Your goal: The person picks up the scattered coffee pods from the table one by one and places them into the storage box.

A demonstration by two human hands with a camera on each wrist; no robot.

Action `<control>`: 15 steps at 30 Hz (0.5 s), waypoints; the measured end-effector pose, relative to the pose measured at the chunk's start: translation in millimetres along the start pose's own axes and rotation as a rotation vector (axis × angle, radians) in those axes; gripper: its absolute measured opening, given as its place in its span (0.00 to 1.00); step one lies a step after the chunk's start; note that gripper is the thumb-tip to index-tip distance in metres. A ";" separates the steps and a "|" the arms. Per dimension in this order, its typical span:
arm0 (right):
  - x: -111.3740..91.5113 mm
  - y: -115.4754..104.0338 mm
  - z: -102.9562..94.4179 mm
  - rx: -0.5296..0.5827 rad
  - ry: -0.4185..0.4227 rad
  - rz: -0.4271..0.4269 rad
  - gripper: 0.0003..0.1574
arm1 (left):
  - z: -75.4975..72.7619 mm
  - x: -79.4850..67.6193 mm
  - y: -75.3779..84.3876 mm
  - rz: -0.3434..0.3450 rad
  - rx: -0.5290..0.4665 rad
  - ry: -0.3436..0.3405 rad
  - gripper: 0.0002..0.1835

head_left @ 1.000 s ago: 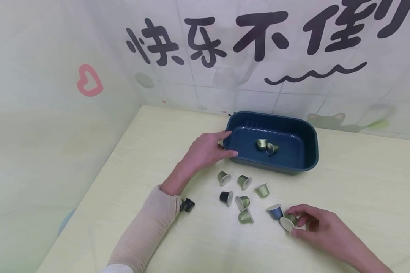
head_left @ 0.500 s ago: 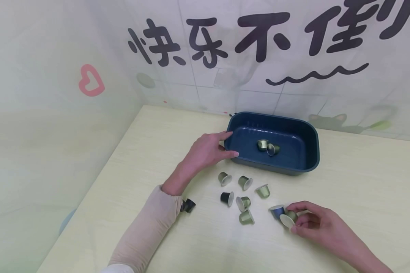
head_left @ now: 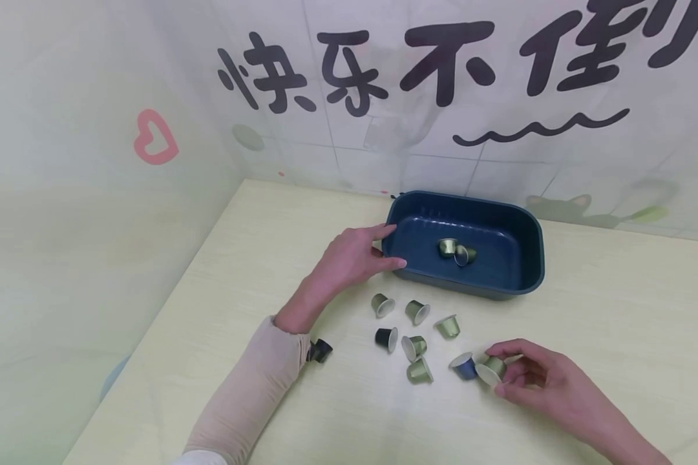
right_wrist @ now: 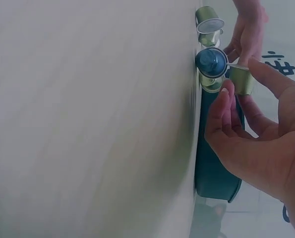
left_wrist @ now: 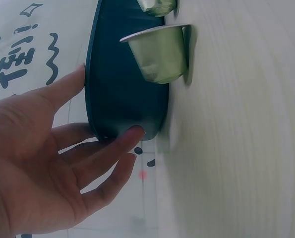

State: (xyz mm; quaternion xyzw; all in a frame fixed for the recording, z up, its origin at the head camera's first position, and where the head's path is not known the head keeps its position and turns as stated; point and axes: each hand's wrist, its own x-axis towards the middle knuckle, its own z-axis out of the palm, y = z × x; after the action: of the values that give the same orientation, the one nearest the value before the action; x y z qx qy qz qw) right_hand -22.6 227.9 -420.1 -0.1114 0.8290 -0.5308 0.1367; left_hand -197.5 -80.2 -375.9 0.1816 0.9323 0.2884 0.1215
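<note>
Right hand [head_left: 549,391], nearest me: thumb and fingers pinch olive-green capsule [head_left: 494,371], pale lid end tilted my way, capsule raised off desk [head_left: 616,310]. Blue capsule [head_left: 464,366] sits just beside it on desk; I can't tell if they touch. Farther on: five loose green capsules [head_left: 420,371], plus one black capsule [head_left: 382,336] on its side among them. Left hand [head_left: 349,258] clamped round left end of blue tray [head_left: 532,255], thumb over near rim. Inside tray, two shiny capsules [head_left: 446,247]. Behind, wall [head_left: 500,171] bearing large dark characters [head_left: 444,61].
</note>
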 end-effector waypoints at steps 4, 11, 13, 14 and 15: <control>0.1 -2.5 0.0 0.004 0.018 -0.013 0.26 | -0.1 0.4 0.7 0.003 0.006 -0.002 0.40; 1.0 -7.2 -1.6 0.021 0.035 0.022 0.26 | -0.1 0.9 0.4 0.016 0.013 0.003 0.40; 1.1 -8.1 -1.8 0.025 0.037 0.032 0.25 | -0.1 0.8 0.1 0.021 0.015 0.002 0.40; 1.0 -8.5 -1.9 0.023 0.040 0.034 0.25 | 0.0 0.7 0.0 0.022 0.017 0.002 0.40; 1.2 -9.0 -2.1 0.018 0.043 0.037 0.25 | 0.0 0.8 -0.1 0.023 0.019 0.001 0.40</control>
State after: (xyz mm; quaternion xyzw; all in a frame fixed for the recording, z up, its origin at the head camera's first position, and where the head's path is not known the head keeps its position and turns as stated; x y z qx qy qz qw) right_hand -24.1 225.6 -411.2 -0.0833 0.8287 -0.5381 0.1294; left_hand -198.2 -79.9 -376.1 0.1934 0.9328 0.2811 0.1158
